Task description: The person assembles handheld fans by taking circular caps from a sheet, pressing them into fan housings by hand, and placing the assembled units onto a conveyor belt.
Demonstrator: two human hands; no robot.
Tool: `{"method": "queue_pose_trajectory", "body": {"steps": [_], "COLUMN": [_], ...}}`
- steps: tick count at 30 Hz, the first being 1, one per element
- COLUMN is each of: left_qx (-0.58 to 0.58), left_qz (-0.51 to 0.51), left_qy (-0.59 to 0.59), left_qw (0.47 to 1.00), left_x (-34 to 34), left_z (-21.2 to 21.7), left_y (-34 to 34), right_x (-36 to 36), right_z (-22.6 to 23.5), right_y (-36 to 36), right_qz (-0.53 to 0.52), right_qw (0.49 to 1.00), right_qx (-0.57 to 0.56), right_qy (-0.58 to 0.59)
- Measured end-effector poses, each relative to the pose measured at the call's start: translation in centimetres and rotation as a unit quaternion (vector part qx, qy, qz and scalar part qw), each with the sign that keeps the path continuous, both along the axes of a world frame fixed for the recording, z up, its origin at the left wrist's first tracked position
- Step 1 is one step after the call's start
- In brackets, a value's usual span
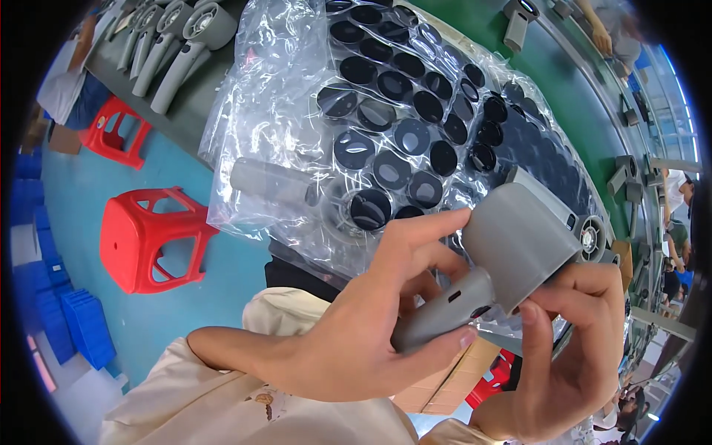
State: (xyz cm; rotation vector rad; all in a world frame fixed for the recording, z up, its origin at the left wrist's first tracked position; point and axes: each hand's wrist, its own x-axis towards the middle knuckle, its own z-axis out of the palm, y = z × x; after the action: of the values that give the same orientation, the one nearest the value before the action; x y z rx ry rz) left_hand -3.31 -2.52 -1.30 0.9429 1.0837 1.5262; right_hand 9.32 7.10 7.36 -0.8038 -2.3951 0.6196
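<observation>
A grey hair dryer (518,241) with a wide round barrel and a short handle is held up in front of me. My left hand (345,337) is closed around the handle, its forefinger stretched along to the barrel and its thumb under the handle. At the barrel's near right rim, my right hand (582,337) has thumb and fingers pinched on the edge; whether a small part sits between those fingertips is hidden. Behind the dryer lies a clear plastic bag (271,96) over rows of black round discs (395,86). Another grey piece (271,182) shows through the plastic.
Several grey hair dryers (174,63) lie on the table at far left. Red stools (141,237) and blue crates (85,322) stand on the floor to the left. Beyond the bag runs a green conveyor belt (552,81), with another person's hand (601,38) at its far side.
</observation>
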Motion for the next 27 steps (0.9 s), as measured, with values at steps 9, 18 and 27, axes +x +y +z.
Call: {"method": "queue_pose_trajectory", "body": {"steps": [9, 18, 27], "left_qx": [-0.003, -0.004, 0.030], "left_qz": [0.028, 0.046, 0.030], "left_qy": [0.007, 0.099, 0.103], "left_qw": [1.000, 0.994, 0.994], "left_x": [-0.8, -1.6, -1.3], "left_z": [0.0, -0.2, -0.1], "left_y": [-0.1, -0.4, 0.2], "right_x": [-1.3, -2.9, -1.3], "right_z": [-0.9, 0.2, 1.7], "right_y": [-0.5, -0.2, 1.9], "right_qz": [-0.030, -0.043, 0.033], "right_qw": [0.999, 0.994, 0.992], "right_qx": [0.020, -0.007, -0.032], "right_qy": [-0.019, -0.098, -0.119]}}
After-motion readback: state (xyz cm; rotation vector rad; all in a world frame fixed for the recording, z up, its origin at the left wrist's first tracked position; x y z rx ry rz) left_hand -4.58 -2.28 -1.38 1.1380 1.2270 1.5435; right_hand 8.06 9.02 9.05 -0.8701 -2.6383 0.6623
